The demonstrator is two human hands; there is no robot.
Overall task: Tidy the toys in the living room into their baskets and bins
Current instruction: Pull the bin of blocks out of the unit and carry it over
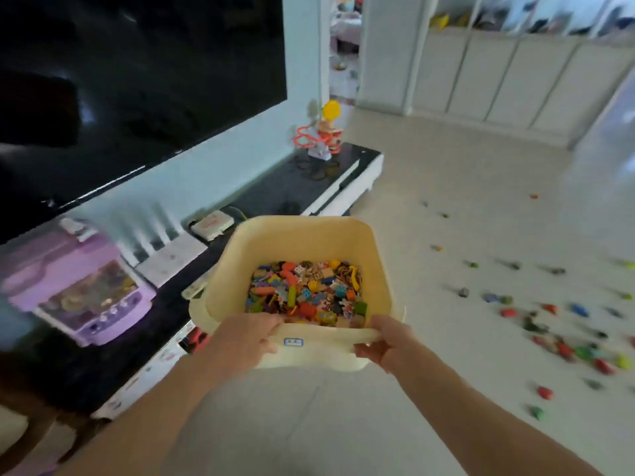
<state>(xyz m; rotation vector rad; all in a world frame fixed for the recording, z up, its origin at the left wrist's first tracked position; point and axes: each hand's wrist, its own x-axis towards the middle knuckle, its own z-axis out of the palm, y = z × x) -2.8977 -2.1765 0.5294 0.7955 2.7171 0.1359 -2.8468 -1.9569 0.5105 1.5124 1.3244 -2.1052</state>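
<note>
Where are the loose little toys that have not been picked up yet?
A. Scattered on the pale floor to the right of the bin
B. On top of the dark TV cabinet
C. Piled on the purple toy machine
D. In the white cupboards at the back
A: many small coloured toys lie scattered on the floor to the right of the cream bin, which both hands hold.

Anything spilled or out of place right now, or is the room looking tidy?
Not tidy yet. Small coloured toy pieces lie scattered over the pale floor on the right, outside any bin. The cream bin, held at its near rim by the left hand and right hand, keeps its own pieces inside.
</note>
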